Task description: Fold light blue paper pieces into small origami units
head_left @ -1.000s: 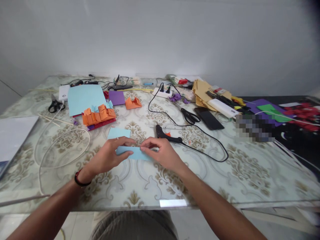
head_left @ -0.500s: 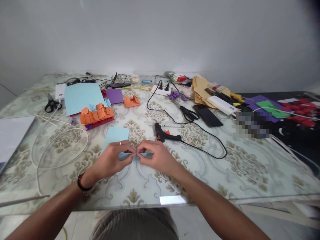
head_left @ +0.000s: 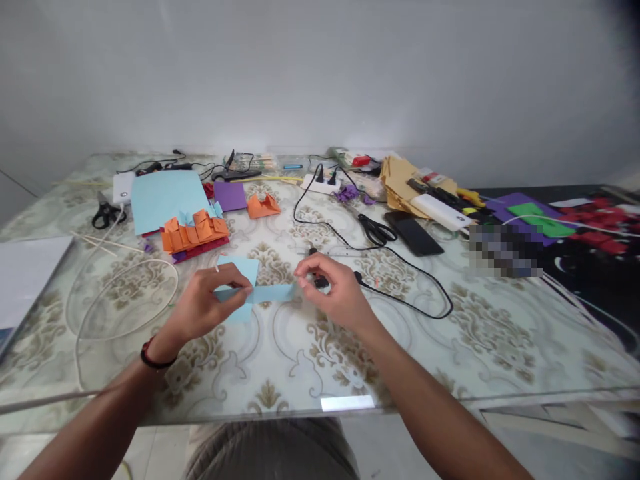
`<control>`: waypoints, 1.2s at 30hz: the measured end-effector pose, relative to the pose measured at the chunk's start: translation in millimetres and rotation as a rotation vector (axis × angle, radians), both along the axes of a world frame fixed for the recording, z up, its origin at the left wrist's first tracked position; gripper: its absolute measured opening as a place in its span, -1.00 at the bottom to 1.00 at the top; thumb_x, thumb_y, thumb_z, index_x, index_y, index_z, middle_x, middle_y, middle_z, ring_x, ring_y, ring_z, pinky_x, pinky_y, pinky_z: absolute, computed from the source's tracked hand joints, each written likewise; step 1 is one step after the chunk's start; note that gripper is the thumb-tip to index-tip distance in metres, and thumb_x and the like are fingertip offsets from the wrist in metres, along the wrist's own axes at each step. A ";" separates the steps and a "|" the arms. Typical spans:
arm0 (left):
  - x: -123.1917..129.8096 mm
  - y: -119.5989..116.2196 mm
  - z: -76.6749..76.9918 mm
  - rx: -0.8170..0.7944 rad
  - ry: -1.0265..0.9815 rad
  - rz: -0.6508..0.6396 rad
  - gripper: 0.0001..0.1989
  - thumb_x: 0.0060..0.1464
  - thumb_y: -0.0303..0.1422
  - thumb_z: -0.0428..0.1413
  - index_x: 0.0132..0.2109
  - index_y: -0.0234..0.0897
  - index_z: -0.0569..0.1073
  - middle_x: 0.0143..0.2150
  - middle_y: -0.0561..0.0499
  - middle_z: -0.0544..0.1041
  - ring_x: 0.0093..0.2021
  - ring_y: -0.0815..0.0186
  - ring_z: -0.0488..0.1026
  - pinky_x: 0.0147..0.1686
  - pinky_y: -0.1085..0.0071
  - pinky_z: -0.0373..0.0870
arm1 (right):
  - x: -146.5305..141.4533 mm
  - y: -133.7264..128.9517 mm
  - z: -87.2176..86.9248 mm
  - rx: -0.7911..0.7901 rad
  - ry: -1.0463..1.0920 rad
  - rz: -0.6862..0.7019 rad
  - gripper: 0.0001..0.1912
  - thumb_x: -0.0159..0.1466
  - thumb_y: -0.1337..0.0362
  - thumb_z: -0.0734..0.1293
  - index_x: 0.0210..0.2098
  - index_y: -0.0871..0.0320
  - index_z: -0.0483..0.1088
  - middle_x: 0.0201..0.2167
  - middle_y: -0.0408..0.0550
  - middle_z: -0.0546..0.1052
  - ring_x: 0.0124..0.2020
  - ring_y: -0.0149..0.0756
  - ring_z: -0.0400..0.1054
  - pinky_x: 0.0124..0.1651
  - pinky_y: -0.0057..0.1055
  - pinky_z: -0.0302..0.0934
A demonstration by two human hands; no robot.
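A narrow light blue paper strip [head_left: 273, 293] stretches between my two hands above the table. My left hand [head_left: 215, 300] pinches it between thumb and fingers. At its right end is my right hand [head_left: 330, 287], thumb and forefinger close together; the tip area is blurred, so its grip on the strip is unclear. Beneath and behind my left hand lies a light blue paper square [head_left: 243, 267]. The black glue gun [head_left: 320, 281] is mostly hidden behind my right hand.
Folded orange papers [head_left: 195, 232] sit at back left beside a large blue sheet [head_left: 167, 197] and a purple square [head_left: 230, 196]. Black scissors [head_left: 377, 230], a phone [head_left: 414, 233] and a power strip [head_left: 321, 183] lie behind my right hand. A black cable loops right.
My hands have moved apart, my left hand to the left and my right hand to the right and slightly up. More of the blue strip shows between them, and the glue gun is now largely covered.
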State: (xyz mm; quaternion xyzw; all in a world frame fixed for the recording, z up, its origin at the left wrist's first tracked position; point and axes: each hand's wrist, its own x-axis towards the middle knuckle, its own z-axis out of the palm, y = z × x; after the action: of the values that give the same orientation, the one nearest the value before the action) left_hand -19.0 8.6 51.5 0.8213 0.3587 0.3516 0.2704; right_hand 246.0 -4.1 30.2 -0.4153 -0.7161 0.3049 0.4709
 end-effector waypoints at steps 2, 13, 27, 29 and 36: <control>7.3 -5.4 -4.2 0.011 0.011 -0.048 -0.91 0.24 -0.49 0.19 -0.27 -0.29 0.56 -0.35 0.04 0.58 -0.34 0.38 0.49 -0.26 0.43 0.39 | -6.8 -2.3 -2.3 0.079 -0.053 0.040 -0.86 0.28 0.38 0.39 -0.15 0.14 0.47 -0.18 0.00 0.56 -0.13 -0.22 0.46 -0.01 -0.29 0.33; 22.7 -15.4 -11.9 -0.060 -0.029 -0.072 -0.93 0.22 -0.52 0.16 -0.23 -0.28 0.52 -0.27 0.00 0.55 -0.27 0.34 0.49 -0.21 0.39 0.44 | -20.0 -9.5 -10.5 0.016 -0.066 0.211 -0.87 0.24 0.48 0.36 -0.32 0.11 0.44 -0.34 -0.11 0.50 -0.29 -0.30 0.39 -0.16 -0.37 0.28; -1.4 3.3 0.6 -0.101 -0.185 0.136 -0.89 0.28 -0.42 0.16 -0.27 -0.27 0.51 -0.29 0.02 0.50 -0.28 0.36 0.48 -0.25 0.44 0.49 | 15.6 8.7 1.7 -0.198 0.146 -0.033 -0.91 0.19 0.28 0.40 -0.41 0.13 0.42 -0.42 -0.12 0.47 -0.36 -0.31 0.33 -0.26 -0.38 0.20; -3.7 4.2 -0.9 -0.182 -0.292 0.144 -0.92 0.32 -0.35 0.14 -0.13 -0.25 0.51 -0.19 -0.01 0.53 -0.24 0.34 0.53 -0.22 0.40 0.53 | 16.8 11.0 -1.8 -0.287 0.270 -0.050 -0.83 0.19 0.17 0.43 -0.39 0.14 0.44 -0.44 -0.14 0.44 -0.40 -0.33 0.28 -0.32 -0.40 0.16; 0.0 -5.5 -2.2 -0.169 -0.079 -0.152 -0.27 0.21 -0.35 0.27 0.43 0.01 0.19 0.45 -0.21 0.24 0.34 0.01 0.33 0.11 0.16 0.52 | -2.0 6.1 -9.3 -0.667 0.396 0.134 -0.70 0.13 0.06 0.51 -0.37 0.16 0.48 -0.50 -0.20 0.37 -0.47 -0.40 0.16 -0.41 -0.45 0.02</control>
State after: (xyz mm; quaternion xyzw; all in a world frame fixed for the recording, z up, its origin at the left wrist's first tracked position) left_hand -18.9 3.1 49.3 0.8059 0.3130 0.3306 0.3785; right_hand 244.0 2.0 21.0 -0.4310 -0.4986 0.6252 0.4180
